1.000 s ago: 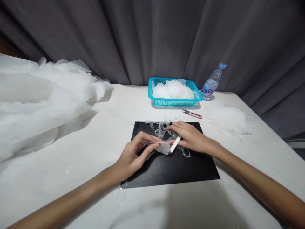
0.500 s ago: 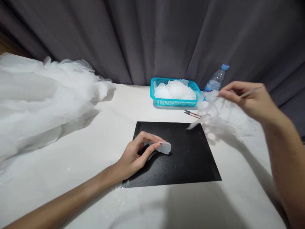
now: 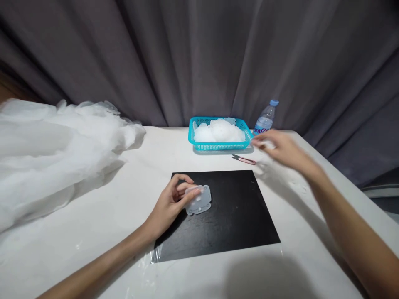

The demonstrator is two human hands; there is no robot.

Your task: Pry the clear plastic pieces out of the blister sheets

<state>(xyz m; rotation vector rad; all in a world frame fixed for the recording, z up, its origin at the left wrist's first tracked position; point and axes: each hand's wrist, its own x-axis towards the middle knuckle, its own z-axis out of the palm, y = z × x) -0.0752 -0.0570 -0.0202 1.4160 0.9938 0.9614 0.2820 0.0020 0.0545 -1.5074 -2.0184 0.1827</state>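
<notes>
My left hand pinches a translucent whitish piece with notched edges and small white spots, over the black mat. At the right, my right hand is blurred, its fingers closed near the right end of the turquoise basket and in front of the bottle; what they hold, if anything, cannot be made out. White translucent pieces fill the basket. Pink-handled snips lie on the table between basket and mat.
A large heap of white sheer material covers the left of the white table. A water bottle with a blue cap stands behind my right hand. A grey curtain hangs behind the table.
The white wispy material at my right hand no longer shows there. My right hand has moved left and down in view. The piece in my left hand now shows its flat face.
</notes>
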